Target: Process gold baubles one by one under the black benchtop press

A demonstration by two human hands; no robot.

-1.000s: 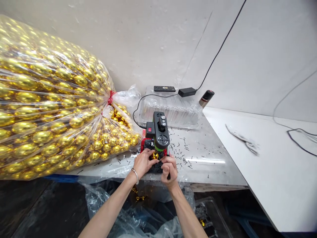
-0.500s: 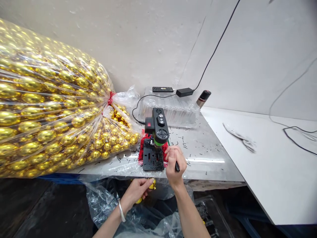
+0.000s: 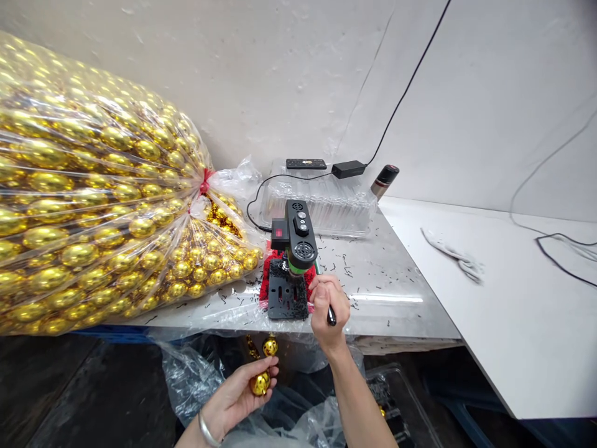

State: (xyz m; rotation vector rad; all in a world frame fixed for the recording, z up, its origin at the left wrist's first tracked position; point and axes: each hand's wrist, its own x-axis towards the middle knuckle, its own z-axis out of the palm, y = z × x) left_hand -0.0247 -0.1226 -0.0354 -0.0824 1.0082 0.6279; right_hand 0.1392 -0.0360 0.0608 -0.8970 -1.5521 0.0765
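Observation:
Below the table's front edge, my left hand (image 3: 240, 392) is curled around a shiny gold ball ornament (image 3: 260, 384). Just beyond its fingertips is a second gold ball (image 3: 270, 346), and I cannot tell what supports it. My right hand (image 3: 329, 311) is a fist around a black-ended handle (image 3: 331, 315); the rest of it is mostly hidden. Beside that fist stands a small black device (image 3: 301, 233) with a slotted black base plate (image 3: 282, 302). Under and around the plate is a red piece (image 3: 264, 289) covered in small black bits.
A big clear bag of gold balls (image 3: 107, 205) fills the left. Behind the device are a clear plastic tray (image 3: 321, 208), a remote (image 3: 306, 163), a power adapter (image 3: 349, 169) and a tilted bottle (image 3: 385, 180). Plastic sheeting (image 3: 186, 373) hangs below the edge.
My left hand has turned palm up and shifted slightly left and down. The ball at its fingertips is now apart, beyond them. My right hand keeps its grip, almost unmoved.

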